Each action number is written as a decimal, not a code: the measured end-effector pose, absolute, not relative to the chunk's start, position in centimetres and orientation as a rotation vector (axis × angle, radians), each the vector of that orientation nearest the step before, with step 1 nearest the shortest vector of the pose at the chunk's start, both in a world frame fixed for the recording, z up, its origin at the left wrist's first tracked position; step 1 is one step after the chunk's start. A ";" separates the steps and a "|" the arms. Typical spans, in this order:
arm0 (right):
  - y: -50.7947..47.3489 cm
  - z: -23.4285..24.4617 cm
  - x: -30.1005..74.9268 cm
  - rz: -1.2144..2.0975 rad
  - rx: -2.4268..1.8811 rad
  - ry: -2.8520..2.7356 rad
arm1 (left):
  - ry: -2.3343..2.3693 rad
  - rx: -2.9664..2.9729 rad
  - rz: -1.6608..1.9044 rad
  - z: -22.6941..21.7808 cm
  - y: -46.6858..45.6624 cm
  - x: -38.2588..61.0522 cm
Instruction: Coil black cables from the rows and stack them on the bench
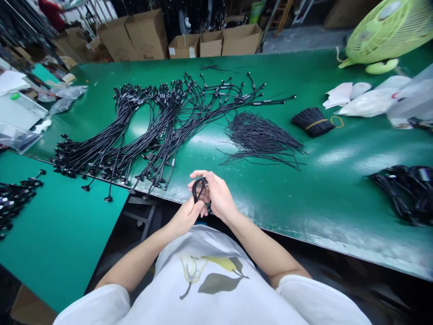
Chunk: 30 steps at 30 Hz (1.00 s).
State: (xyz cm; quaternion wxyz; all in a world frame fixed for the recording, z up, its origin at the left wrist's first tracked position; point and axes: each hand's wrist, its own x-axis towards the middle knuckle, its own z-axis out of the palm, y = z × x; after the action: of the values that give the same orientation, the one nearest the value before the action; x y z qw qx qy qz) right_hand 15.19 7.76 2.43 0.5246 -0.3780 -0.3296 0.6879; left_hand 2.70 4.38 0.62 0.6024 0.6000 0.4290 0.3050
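Your left grip (184,217) and right grip (218,196) clench a looped black cable (199,189) just above the near edge of the green tabletop (324,180), with rows of matching black cables (162,126) spread beyond that edge.

The single head-worn camera looks from above the person's chest, facing forward and steeply down, with a wide field. The white T-shirt (206,241) fills the lower edge at very close range. The left hand (185,216) and right hand (217,195) sit just below frame centre, near the lens. Beyond them, the green workbench (304,76) spans the view, and the cardboard boxes (211,44) stand farther off along the top edge.
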 end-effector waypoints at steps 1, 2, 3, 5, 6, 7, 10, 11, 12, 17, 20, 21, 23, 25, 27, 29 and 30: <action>7.4 2.4 15.1 1.657 -0.891 -0.813 | 1.001 1.439 0.656 0.7 4.5 2.7; 7.1 2.3 15.1 1.646 -0.865 -0.848 | 1.006 1.463 0.618 0.7 4.6 2.6; 6.8 2.3 15.0 1.617 -0.832 -0.894 | 1.005 1.462 0.597 0.6 4.8 2.5; 6.3 2.2 14.9 1.543 -0.763 -1.009 | 0.992 1.415 0.629 0.4 5.2 2.4; 6.1 2.2 14.9 1.516 -0.751 -1.070 | 0.976 1.384 0.656 0.3 5.3 2.3; 6.0 2.2 14.9 1.504 -0.761 -1.115 | 0.952 1.353 0.666 0.1 5.2 2.2; 6.3 2.0 15.1 1.569 -0.821 -1.062 | 0.842 1.197 0.546 -0.1 4.7 2.1; 6.5 2.0 15.2 1.616 -0.821 -1.007 | 0.799 1.104 0.483 -0.1 4.3 2.1; 6.8 1.9 15.3 1.659 -0.804 -0.950 | 0.758 1.003 0.439 -0.1 4.0 2.1; 8.0 2.0 15.7 1.876 -0.679 -0.751 | 0.678 0.726 0.435 0.6 3.2 2.4; 8.2 2.0 15.9 1.941 -0.612 -0.682 | 0.636 0.633 0.434 1.0 3.3 2.5; 8.2 2.1 16.0 1.948 -0.588 -0.673 | 0.609 0.591 0.426 1.2 3.3 2.6; 8.2 2.1 16.1 1.954 -0.539 -0.658 | 0.553 0.500 0.423 1.4 3.3 2.9; 8.4 2.1 16.2 1.940 -0.497 -0.640 | 0.518 0.422 0.450 1.5 3.2 3.5; 8.6 2.1 16.4 1.921 -0.472 -0.637 | 0.505 0.357 0.486 1.7 3.0 4.1; 8.7 2.0 16.6 1.912 -0.459 -0.649 | 0.525 0.268 0.517 2.0 2.8 4.8; 8.7 1.9 16.7 1.914 -0.454 -0.660 | 0.541 0.207 0.533 2.2 2.7 5.0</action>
State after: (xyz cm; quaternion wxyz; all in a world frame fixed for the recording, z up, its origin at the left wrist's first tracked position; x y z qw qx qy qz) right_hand 16.72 8.73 1.91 0.5085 -0.1883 -0.2741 0.7943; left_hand 5.02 2.70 2.17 0.9236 0.1006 0.2636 0.2595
